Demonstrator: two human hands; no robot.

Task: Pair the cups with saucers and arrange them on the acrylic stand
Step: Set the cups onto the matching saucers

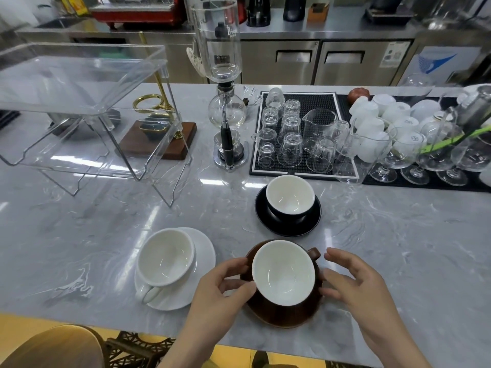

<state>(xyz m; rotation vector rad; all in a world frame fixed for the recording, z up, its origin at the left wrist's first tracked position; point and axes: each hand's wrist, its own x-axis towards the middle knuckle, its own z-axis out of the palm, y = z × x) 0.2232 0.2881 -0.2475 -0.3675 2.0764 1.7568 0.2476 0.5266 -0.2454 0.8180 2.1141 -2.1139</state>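
Note:
Nearest the counter's front edge, a brown cup [283,272] with a white inside sits on a brown saucer [281,316]. My left hand [215,296] grips the saucer's left edge, thumb against the cup's side. My right hand [364,285] is at the right side, thumb touching the saucer's rim and fingers spread loosely near the cup's handle. To the left, a white cup [166,257] stands on a white saucer [206,251]. Farther back, a black cup [289,195] stands on a black saucer [265,217]. The two-tier acrylic stand [79,83] is at the back left, with nothing on its shelves.
A glass siphon brewer [224,75] stands behind the black cup. A black mat [318,99] holds several upturned glasses, with white cups [377,115] and stemmed glasses to its right. A brass dripper on a wooden base [159,147] sits behind the stand. A chair back [53,346] is below the counter edge.

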